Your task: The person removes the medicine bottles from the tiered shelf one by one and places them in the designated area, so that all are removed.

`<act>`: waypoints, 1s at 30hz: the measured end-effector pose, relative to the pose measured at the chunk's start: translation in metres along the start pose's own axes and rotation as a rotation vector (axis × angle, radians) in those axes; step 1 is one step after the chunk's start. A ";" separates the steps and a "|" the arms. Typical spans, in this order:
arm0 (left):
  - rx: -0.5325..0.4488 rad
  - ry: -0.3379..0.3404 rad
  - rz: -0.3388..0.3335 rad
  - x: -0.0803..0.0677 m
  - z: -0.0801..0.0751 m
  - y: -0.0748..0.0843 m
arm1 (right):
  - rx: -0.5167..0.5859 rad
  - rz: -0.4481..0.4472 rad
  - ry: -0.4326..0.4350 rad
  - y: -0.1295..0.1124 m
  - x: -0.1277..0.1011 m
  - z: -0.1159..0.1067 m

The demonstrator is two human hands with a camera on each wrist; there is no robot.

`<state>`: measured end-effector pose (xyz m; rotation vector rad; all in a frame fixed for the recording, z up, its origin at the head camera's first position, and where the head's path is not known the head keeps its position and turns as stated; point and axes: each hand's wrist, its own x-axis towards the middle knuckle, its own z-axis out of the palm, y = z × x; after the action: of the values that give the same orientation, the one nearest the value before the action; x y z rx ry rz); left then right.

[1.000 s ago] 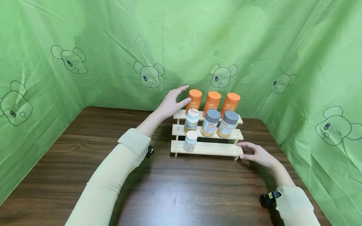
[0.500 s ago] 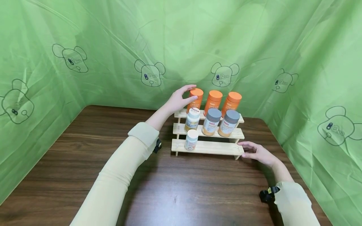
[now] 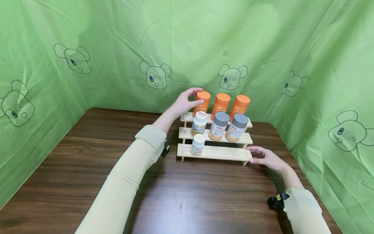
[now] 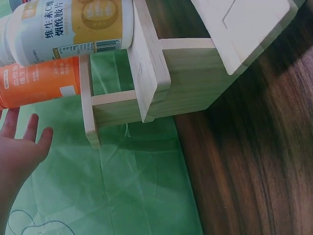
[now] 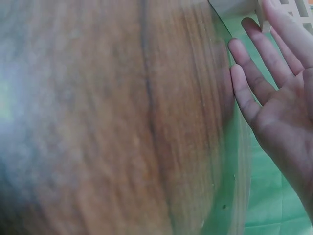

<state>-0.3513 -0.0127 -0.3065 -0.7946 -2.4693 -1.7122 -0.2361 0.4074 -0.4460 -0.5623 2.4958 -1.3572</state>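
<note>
Left wrist view is cropping orange bottle (image 4: 41,82); white bottle (image 3: 199,124) is partly hiding its base in head view | showing pale lettering, standing leftmost on top tier of wooden rack (image 3: 225,152) | my left hand (image 3: 185,102) is grasping it, right hand (image 3: 268,159) holding rack's end

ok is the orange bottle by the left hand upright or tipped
Upright: the orange bottle stands on the top shelf, its cap uppermost.

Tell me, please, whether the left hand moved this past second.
Yes, in the head view the left hand moved rightward relative to the three-tier wooden rack.
</note>
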 end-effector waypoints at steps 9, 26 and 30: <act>-0.035 -0.032 -0.031 -0.013 -0.004 0.027 | -0.017 0.015 0.015 -0.003 -0.001 0.001; -0.049 0.095 -0.022 -0.003 -0.008 0.009 | -0.072 0.032 0.028 -0.004 -0.001 0.002; -0.053 0.118 -0.026 -0.006 -0.014 0.015 | -0.087 0.035 0.032 -0.002 -0.001 0.002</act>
<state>-0.3436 -0.0230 -0.2898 -0.6476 -2.3767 -1.7847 -0.2342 0.4053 -0.4456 -0.5161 2.5877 -1.2601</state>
